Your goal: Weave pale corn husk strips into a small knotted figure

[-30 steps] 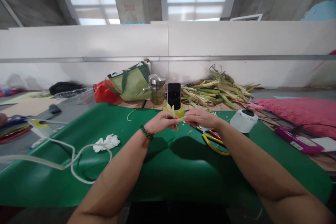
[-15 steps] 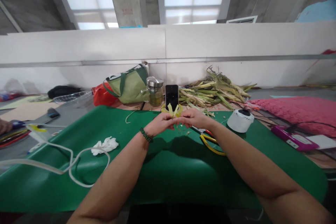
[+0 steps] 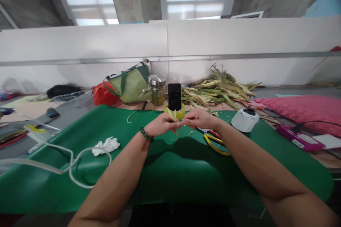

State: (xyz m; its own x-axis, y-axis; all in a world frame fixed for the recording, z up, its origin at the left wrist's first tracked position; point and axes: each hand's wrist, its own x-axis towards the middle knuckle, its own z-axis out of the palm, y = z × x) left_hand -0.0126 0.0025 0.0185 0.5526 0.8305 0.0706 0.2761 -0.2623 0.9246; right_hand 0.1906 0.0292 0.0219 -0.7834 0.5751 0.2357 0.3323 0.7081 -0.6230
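My left hand and my right hand meet above the green mat, both pinching a small piece of pale yellow-green corn husk between their fingertips. A beaded bracelet sits on my left wrist. Just behind the hands a black phone stands upright in a yellow holder. Yellow-handled pliers and red-handled scissors lie on the mat right under my right wrist.
A pile of corn husks lies at the back right, with a glass jar, a green bag and a red bag beside it. A white tape roll, pink cushion, white cable and crumpled tissue are around.
The husk piece stood fanned above my fingers half a second ago; now it is lower and more closed between both hands. The hands stay together.
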